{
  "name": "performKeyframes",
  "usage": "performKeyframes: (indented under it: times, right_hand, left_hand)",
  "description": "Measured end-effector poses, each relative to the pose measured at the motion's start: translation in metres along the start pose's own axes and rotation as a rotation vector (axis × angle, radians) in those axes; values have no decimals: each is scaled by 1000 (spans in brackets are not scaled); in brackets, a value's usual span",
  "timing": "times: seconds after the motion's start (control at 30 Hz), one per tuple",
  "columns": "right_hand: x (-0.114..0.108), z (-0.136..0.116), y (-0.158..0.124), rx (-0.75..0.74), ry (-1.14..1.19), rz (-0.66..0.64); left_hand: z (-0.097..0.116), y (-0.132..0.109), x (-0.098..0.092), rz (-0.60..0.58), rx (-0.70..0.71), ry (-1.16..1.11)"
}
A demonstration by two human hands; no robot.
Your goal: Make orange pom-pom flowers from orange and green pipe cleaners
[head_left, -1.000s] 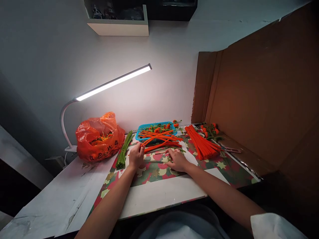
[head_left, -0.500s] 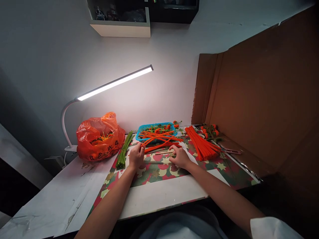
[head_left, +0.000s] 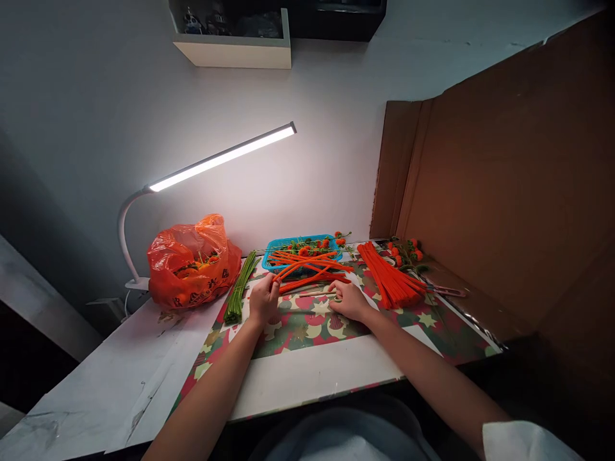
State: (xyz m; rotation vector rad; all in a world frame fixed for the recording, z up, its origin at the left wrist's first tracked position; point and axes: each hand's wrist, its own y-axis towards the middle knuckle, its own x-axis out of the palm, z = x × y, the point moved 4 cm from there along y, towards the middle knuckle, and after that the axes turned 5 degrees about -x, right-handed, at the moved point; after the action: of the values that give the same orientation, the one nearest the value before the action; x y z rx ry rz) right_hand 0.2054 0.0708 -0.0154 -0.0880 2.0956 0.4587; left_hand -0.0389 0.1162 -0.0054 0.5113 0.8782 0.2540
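My left hand (head_left: 264, 299) is closed, with an orange stem pinched at its fingertips, in front of the blue basket (head_left: 267, 264). My right hand (head_left: 348, 301) has its fingers curled at the end of a thin tan stick (head_left: 312, 294), which reaches left across the patterned mat (head_left: 307, 330). Loose orange stems (head_left: 312, 261) lie crossed over the basket's front. To the left of my left hand is a bundle of green stems (head_left: 236, 298). A thick bundle of orange stems (head_left: 391, 282) lies to the right of my right hand.
An orange plastic bag (head_left: 192, 269) stands at the left under a lit lamp (head_left: 223, 157). Orange flowers (head_left: 406, 253) and scissors (head_left: 446, 291) lie at the right, beside a tall cardboard panel (head_left: 500, 179). A shelf (head_left: 235, 51) hangs above.
My right hand has shifted slightly to the right, its fingers a little more curled. My left hand stays nearly in place. The view has tilted very slightly.
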Motion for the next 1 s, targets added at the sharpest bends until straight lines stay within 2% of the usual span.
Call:
performKeyframes:
  times: [0.1,0.27,0.37,0.47,0.57,0.7,0.8,0.9,1.0]
  right_hand:
    - [-2,2,1,22,-67,-22]
    - [-7,17,2,169,-139,22]
    - [-12,22,2,206,-86,100]
    - [-16,18,2,138,60,188]
    - [-14,5,1,19,284,218]
    - [-9,-9,-1,-67,578,172]
    - [-2,-9,0,-30,738,134]
    - [6,-5,3,56,861,100]
    - [16,-7,4,112,959,-35]
  left_hand:
    - [0,0,0,-6,5,-12]
    - [0,-1,1,-27,27,-46]
    - [1,-1,1,-51,41,-71]
    - [5,1,1,-94,48,-93]
    - [14,0,4,-213,84,-120]
    - [33,-11,12,-479,177,-156]
    - [42,-20,13,-611,202,-178]
    - [47,-22,9,-675,204,-220]
    - [53,-22,6,-709,215,-297]
